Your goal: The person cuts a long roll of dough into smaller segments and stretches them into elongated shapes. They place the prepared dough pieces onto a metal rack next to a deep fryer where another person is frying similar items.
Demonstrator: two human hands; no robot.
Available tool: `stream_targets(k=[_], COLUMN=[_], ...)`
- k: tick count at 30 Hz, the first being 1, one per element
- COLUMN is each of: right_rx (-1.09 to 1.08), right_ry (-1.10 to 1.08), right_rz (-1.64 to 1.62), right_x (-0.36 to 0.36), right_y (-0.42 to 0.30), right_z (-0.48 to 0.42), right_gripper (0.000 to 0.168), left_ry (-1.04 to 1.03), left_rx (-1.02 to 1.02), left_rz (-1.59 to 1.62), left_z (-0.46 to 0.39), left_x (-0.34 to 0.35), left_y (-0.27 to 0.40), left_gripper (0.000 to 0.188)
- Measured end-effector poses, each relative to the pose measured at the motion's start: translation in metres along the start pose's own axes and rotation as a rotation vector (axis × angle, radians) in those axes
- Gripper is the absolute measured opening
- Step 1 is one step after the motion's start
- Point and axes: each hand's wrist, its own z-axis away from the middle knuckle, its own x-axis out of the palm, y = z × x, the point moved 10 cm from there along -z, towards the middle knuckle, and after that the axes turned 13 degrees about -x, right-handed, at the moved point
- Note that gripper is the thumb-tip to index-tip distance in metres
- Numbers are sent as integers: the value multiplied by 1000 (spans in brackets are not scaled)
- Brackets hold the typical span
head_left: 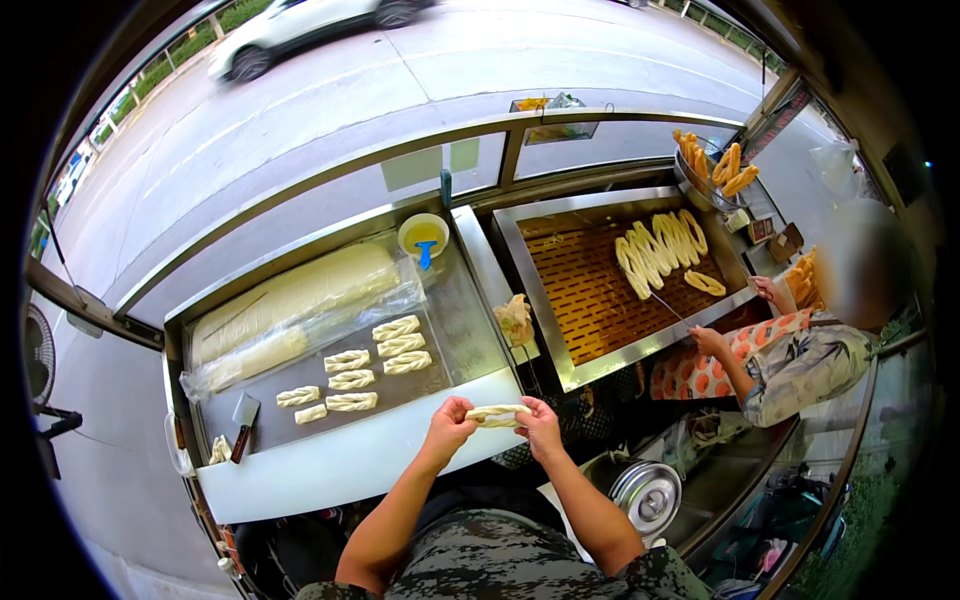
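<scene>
A twisted ring of raw dough (496, 410) is held between both hands above the near edge of the counter. My left hand (452, 424) pinches its left end, and my right hand (540, 426) grips the right end. Several twisted dough pieces (351, 401) lie in short columns on the metal worktop to the left. Behind them, long slabs of dough (300, 296) rest partly under clear plastic film. A cleaver (245, 412) with a dark handle lies near the worktop's left front. At the back, a blue brush (426, 253) stands in a bowl of yellow liquid (415, 230).
Right of the counter, pale dough strips float in a fryer of oil (577, 300). A co-worker (795, 367) stands beside it with sticks in both hands. Fried dough sticks (731, 169) fill a wire basket. Stacked metal lids (649, 499) sit low at right. A white board (337, 469) edges the counter.
</scene>
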Motion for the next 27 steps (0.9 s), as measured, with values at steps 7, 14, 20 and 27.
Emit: stream_targets(k=[7, 14, 20, 27], right_rx=[-162, -285, -266, 48], right_ry=[192, 618, 367, 488], right_rz=[54, 94, 1111, 209], right_x=[-50, -196, -216, -258], right_y=[8, -1, -17, 26], right_z=[16, 48, 93, 104], right_gripper=[41, 37, 34, 32], left_ry=[102, 369, 397, 276], left_rx=[-79, 95, -111, -99], left_rz=[108, 506, 638, 521], left_z=[-10, 18, 24, -20], left_x=[-24, -177, -216, -197], left_y=[-22, -13, -35, -32], left_gripper=[19, 21, 28, 30])
